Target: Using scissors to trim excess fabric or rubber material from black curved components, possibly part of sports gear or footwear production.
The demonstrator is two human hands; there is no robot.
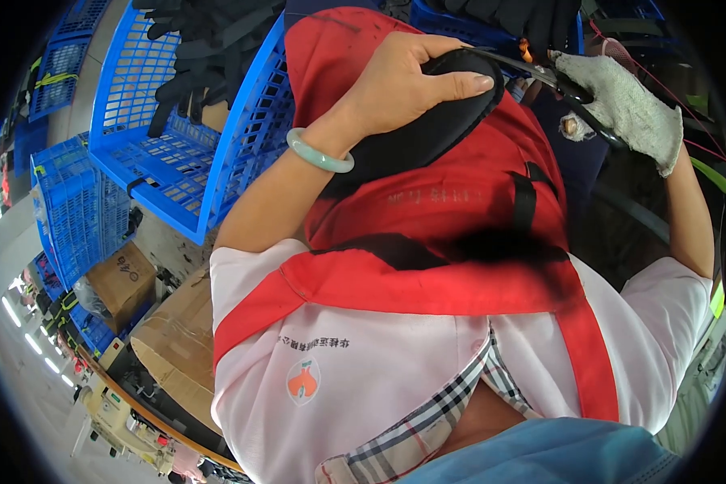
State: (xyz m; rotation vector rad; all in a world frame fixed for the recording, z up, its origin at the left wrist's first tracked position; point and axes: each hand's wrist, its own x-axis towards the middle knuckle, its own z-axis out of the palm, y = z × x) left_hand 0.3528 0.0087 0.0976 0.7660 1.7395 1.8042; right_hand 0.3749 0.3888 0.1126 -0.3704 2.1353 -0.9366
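Note:
A black padded piece with a rounded, stitched edge (427, 129) lies over my lap on the red apron (452, 198). My left hand (407, 85), bare with a pale green bangle at its wrist, grips this piece, thumb on top near the rounded end. In my right hand (633, 97), which wears a whitish knit glove, are scissors with dark handles (547, 74). Their blades point left and reach the far edge of the black piece. Whether the tips touch it I cannot tell. One fingertip pokes out of the glove beneath the handles.
At my left stands a blue plastic crate (157, 173) holding several black strips (202, 60). More blue crates (81, 202) and cardboard boxes (173, 335) are beyond it. Another blue crate with black pieces (508, 16) sits ahead. Sewing machines (113, 419) show at the lower left.

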